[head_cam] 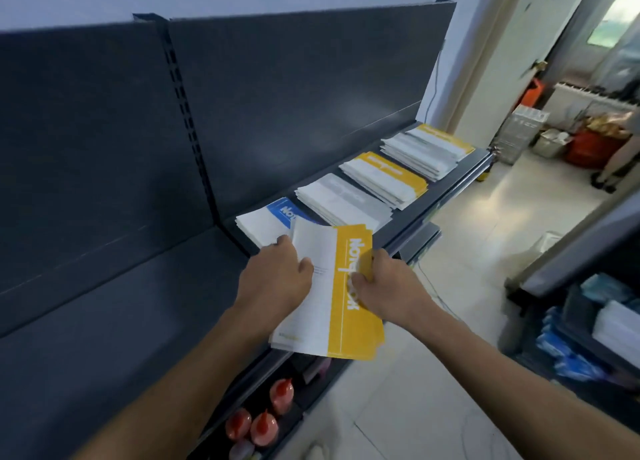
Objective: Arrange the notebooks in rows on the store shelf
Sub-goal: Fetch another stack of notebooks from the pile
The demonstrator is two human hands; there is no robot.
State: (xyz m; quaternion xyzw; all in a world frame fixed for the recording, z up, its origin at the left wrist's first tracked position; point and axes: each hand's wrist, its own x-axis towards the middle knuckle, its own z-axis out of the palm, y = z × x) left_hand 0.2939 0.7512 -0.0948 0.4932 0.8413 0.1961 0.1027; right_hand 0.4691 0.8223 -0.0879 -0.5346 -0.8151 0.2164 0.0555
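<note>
Notebooks with yellow bands [332,293], a small stack gripped at its sides by left hand [277,279] and right hand [388,286] above the shelf edge [446,196], likely need laying beside the blue-topped pile [263,220].

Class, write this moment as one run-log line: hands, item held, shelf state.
left hand: holds yellow notebooks | right hand: holds yellow notebooks | shelf: four notebook stacks in a row | step: bundle not yet placed

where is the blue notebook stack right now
In the head view the blue notebook stack lies on the shelf, at the near left end of the row beside the grey stack, partly behind the held yellow notebooks.
</note>
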